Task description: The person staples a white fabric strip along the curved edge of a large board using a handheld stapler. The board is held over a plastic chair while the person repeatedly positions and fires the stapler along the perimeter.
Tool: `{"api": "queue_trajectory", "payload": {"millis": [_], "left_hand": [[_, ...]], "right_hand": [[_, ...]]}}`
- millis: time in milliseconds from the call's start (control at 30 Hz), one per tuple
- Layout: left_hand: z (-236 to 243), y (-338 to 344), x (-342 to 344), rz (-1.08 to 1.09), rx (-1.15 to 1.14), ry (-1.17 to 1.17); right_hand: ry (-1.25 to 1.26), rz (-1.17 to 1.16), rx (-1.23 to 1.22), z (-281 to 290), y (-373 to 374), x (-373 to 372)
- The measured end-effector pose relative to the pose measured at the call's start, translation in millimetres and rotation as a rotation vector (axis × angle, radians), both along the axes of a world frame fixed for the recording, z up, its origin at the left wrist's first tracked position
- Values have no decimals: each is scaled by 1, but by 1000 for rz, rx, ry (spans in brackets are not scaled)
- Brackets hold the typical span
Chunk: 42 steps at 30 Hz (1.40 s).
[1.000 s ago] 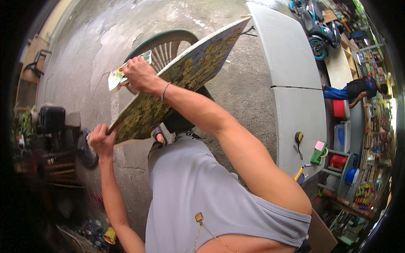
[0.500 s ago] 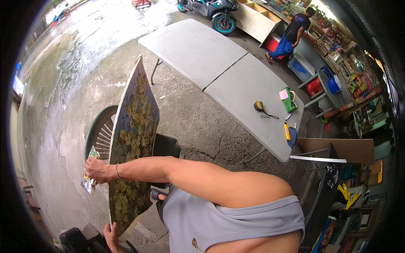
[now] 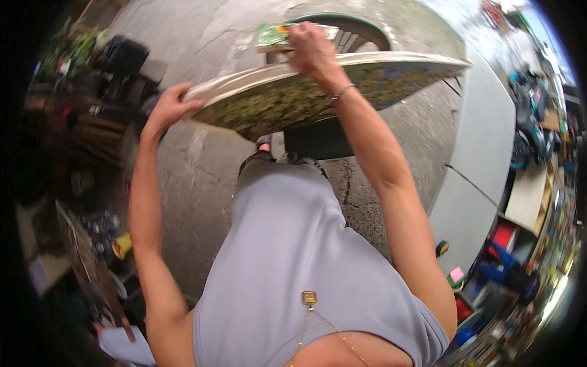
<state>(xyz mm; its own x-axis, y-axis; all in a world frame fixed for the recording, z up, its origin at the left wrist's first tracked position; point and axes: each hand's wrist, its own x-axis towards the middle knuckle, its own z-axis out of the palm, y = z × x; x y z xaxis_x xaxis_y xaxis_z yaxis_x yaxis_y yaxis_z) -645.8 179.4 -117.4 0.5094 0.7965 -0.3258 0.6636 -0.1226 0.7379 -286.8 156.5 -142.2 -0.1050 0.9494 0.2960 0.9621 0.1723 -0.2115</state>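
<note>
A board with a mottled green, gold and blue surface (image 3: 263, 107) stands on edge across my front, its pale top edge uppermost. My left hand (image 3: 176, 109) grips its left end. My right hand (image 3: 309, 49) is above the top edge with fingers closed on a crumpled green-and-silver foil packet (image 3: 269, 37), which has a yellow part under my fingers. Behind the board is a green plastic chair (image 3: 367, 24); a dark seat-like surface (image 3: 315, 144) shows below the board, by my legs.
A white folding table (image 3: 480, 128) runs along the right, holding a tape measure (image 3: 441, 249). A motorbike (image 3: 529, 104) and shelves stand beyond it. A person in blue trousers (image 3: 498, 272) is at the lower right. Plants, machinery and clutter (image 3: 92, 134) line the left.
The view swung toward the table, then back down over my body. My left hand stays on the board, while my right hand and packet now sit higher in view, above its top edge.
</note>
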Motion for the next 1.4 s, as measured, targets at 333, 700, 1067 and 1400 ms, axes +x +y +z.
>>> {"api": "queue_trajectory", "payload": {"millis": [333, 700, 1067, 1400], "left_hand": [[26, -27, 75, -74, 69, 203], [-4, -28, 78, -41, 262, 69], [-5, -58, 102, 76, 616, 135], [-28, -63, 98, -21, 1059, 84]], "right_hand": [[-38, 5, 91, -6, -1, 13], [120, 25, -23, 5, -6, 9], [113, -8, -24, -3, -2, 12], [213, 0, -31, 7, -5, 13]]}}
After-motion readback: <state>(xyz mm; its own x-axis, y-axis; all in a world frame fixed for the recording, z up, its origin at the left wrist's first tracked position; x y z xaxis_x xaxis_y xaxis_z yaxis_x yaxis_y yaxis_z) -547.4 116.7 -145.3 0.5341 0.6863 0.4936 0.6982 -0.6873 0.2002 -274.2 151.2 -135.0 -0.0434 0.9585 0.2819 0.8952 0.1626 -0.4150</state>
